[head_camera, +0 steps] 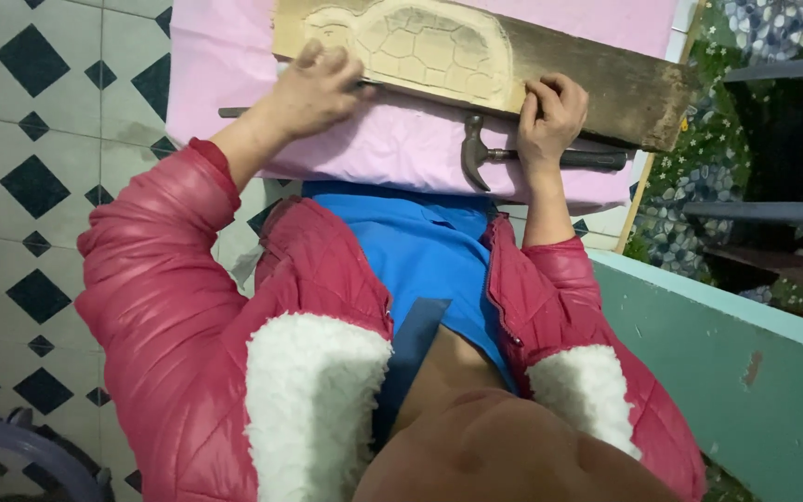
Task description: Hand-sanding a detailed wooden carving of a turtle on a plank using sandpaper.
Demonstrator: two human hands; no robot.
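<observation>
- Head view, the plank: I see a long wooden plank (597, 79) lying across a pink cloth (392, 149), its long axis running from upper left down to the right. A pale turtle carving (429, 46), domed shell with scored plates, sits in its left half; the right half is dark, bare wood.
- Head view, left hand: my left hand (313, 88) lies over the plank's near edge, just below the turtle's head end. The fingers (327, 60) are curled together and pressed down onto the wood. A thin dark tool (232, 112) pokes out from under the hand to the left, along the cloth; I judge the fingers are closed on it, but the grip itself is hidden.
- Head view, right hand: my right hand (550, 116) is at the plank's near edge beside the shell's right end, fingers (533, 100) bent and pinched on the board, thumb side hidden.
- Head view, the relation that matters: the carving lies just beyond both sets of fingers, between the two hands; the left is nearer the head end, the right nearer the tail end.
- Head view, hammer: a claw hammer (513, 156) lies on the cloth just below the right hand, handle pointing right, parallel to the plank, seemingly touching the wrist.
- Head view, pose: both forearms reach forward from red padded sleeves (160, 279), the left elbow wide over the tiled floor (30, 186).
</observation>
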